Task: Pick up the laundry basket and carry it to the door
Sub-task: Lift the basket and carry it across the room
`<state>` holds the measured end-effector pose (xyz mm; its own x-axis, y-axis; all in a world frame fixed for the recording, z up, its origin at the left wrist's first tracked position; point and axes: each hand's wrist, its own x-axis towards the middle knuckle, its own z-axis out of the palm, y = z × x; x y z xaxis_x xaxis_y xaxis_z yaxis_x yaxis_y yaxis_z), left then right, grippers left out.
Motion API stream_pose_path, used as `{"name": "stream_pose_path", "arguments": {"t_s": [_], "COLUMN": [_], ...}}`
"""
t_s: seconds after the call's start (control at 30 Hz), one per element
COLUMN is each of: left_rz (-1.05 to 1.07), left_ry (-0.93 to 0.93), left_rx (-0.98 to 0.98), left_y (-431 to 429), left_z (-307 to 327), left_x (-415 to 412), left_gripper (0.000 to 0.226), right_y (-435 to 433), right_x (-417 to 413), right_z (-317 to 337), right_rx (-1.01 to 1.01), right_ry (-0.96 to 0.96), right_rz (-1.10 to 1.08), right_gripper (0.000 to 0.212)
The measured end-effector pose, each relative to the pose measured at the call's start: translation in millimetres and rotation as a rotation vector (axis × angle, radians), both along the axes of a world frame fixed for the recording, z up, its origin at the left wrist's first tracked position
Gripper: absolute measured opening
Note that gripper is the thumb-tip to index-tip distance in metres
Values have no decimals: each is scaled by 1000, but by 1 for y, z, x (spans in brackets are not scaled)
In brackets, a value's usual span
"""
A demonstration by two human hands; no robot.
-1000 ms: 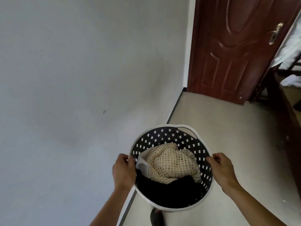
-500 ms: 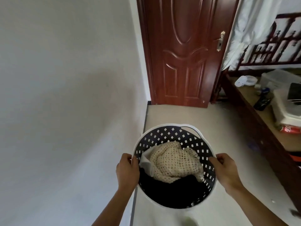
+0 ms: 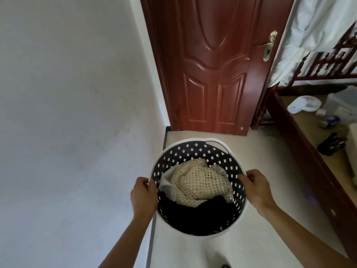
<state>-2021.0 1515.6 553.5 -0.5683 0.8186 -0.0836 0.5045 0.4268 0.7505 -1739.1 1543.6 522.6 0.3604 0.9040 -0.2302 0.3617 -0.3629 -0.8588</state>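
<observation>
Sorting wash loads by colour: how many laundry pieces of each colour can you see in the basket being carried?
Cream: 1, the open-knit piece on top
White: 1, the smooth cloth at the left
Black: 1 dark mass underneath; can't tell if it is more than one garment
Total: 3 visible in the laundry basket

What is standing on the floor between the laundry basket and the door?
Nothing visible. The laundry basket, held at its rim by the left hand and right hand, faces the closed door across bare floor. The bench stays off to the right.
</observation>
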Motion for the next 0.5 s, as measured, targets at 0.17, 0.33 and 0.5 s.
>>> {"name": "stream_pose_path", "arguments": {"t_s": [0.17, 0.33, 0.5], "left_rz": [58, 73, 60], "left_ry": [-25, -71, -66], "left_rx": [11, 0, -6], "left_y": [93, 201, 307], "left_z": [-8, -28, -27], "left_x": [-12, -35, -54], "left_gripper": [18, 20, 20], "right_y": [110, 217, 316], "right_x": [-14, -38, -54], "right_z": [-1, -14, -11], "right_rx": [9, 0, 4], "right_ry": [-13, -25, -68], "right_rz": [63, 79, 79], "right_gripper": [20, 19, 21]}}
